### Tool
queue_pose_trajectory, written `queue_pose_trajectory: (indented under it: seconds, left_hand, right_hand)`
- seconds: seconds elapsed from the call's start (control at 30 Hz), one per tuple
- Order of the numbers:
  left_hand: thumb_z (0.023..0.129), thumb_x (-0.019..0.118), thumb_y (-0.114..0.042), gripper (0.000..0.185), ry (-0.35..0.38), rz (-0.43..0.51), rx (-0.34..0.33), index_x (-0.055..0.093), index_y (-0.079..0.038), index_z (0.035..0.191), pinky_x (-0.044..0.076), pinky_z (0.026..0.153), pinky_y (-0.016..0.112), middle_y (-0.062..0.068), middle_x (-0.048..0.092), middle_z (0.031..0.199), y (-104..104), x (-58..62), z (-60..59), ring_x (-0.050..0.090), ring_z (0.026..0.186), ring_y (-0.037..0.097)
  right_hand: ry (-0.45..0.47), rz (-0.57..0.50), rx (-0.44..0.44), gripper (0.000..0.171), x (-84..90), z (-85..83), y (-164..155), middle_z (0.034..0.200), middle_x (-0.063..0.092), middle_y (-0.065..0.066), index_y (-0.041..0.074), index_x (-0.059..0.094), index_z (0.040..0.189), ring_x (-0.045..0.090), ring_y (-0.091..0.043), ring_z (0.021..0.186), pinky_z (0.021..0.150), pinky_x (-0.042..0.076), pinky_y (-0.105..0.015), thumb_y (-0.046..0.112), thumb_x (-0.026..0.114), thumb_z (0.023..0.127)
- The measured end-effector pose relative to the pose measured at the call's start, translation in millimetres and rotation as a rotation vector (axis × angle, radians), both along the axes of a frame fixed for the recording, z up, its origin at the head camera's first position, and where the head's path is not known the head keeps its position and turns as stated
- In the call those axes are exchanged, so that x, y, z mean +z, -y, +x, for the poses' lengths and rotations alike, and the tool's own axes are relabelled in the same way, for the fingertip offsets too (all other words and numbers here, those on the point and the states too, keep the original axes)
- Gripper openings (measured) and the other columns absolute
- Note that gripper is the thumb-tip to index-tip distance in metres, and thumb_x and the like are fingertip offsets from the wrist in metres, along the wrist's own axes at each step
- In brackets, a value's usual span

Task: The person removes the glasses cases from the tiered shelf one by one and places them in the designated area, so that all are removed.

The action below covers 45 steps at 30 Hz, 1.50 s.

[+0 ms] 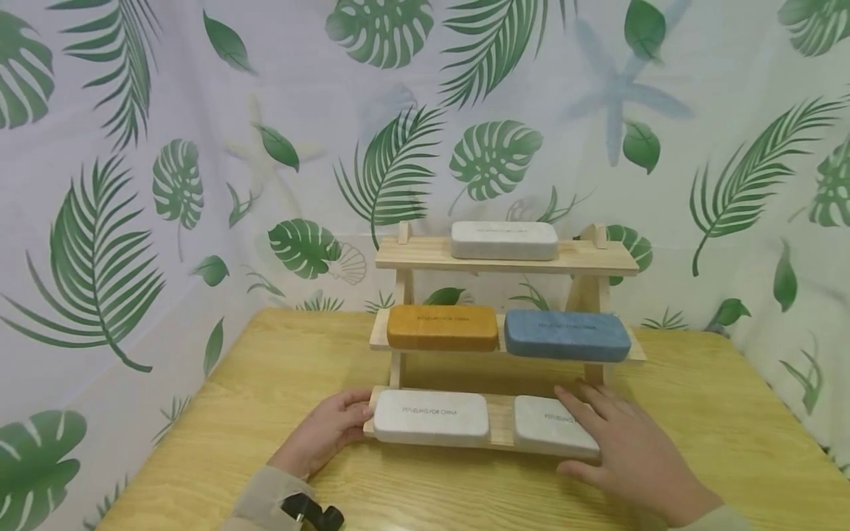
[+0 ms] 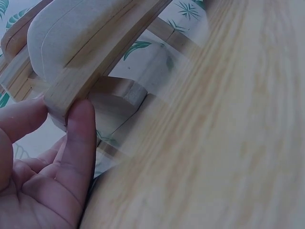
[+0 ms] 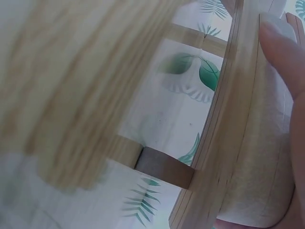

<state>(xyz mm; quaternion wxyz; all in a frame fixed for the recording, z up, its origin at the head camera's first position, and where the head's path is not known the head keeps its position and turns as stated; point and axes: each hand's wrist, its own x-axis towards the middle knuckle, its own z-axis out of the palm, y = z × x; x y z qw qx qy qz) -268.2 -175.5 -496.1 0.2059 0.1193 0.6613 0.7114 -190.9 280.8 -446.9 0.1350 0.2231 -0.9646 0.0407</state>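
A three-tier wooden display rack (image 1: 501,422) stands on the table. On its bottom board sit two white glasses cases, the left one (image 1: 432,426) with dark lettering and the right one (image 1: 539,422) partly covered by my right hand (image 1: 627,446). That hand holds the right case, thumb at its near side and fingers over its far right end; the right wrist view shows the case (image 3: 259,157) on the board beside the thumb. At the board's left end, my left hand (image 1: 332,429) pinches the wood; the left wrist view shows thumb and forefinger on the board's corner (image 2: 71,90).
An orange case (image 1: 441,328) and a blue case (image 1: 567,335) lie on the middle board. Another white case (image 1: 505,241) is on the top board. Behind the light wooden table (image 1: 299,354) hangs a leaf-patterned cloth (image 1: 279,184).
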Motion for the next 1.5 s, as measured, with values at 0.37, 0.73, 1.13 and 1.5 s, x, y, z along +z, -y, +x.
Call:
queue_pose_trajectory:
  seconds: [0.37,0.73,1.13,1.5]
  left_hand:
    - [0.106,0.056,-0.017,0.06,0.003,0.024,-0.013,0.031,0.012,0.152,0.053,0.095,0.038,0.024,0.054,0.141,0,-0.9,2.9,0.061,0.118,0.028]
    - [0.106,0.057,-0.018,0.061,0.007,0.012,-0.002,0.03,0.012,0.152,0.054,0.093,0.037,0.022,0.056,0.138,-1,2.7,3.0,0.062,0.115,0.026]
    - [0.106,0.058,-0.017,0.062,0.017,0.014,-0.007,0.03,0.014,0.151,0.054,0.094,0.038,0.022,0.057,0.136,1,2.9,3.1,0.062,0.116,0.027]
    - [0.105,0.058,-0.016,0.061,0.011,0.019,-0.001,0.031,0.013,0.151,0.054,0.094,0.038,0.023,0.056,0.137,1,0.7,2.9,0.061,0.117,0.027]
  right_hand:
    - [0.008,-0.008,0.007,0.096,5.6,8.8,5,0.126,0.061,-0.005,0.021,0.045,0.155,0.058,-0.032,0.113,0.093,0.049,-0.056,0.077,0.066,0.079]
    - [0.007,-0.017,0.013,0.09,6.6,13.0,2,0.124,0.061,-0.002,0.023,0.046,0.154,0.058,-0.027,0.11,0.09,0.051,-0.051,0.074,0.065,0.082]
    - [0.17,-0.032,0.017,0.088,12.8,23.2,-10,0.128,0.057,0.006,0.028,0.047,0.153,0.057,-0.021,0.111,0.088,0.052,-0.051,0.08,0.058,0.082]
    - [0.303,-0.059,0.002,0.089,21.7,25.7,-24,0.144,0.053,-0.018,0.029,0.049,0.152,0.053,-0.042,0.125,0.091,0.048,-0.064,0.081,0.059,0.079]
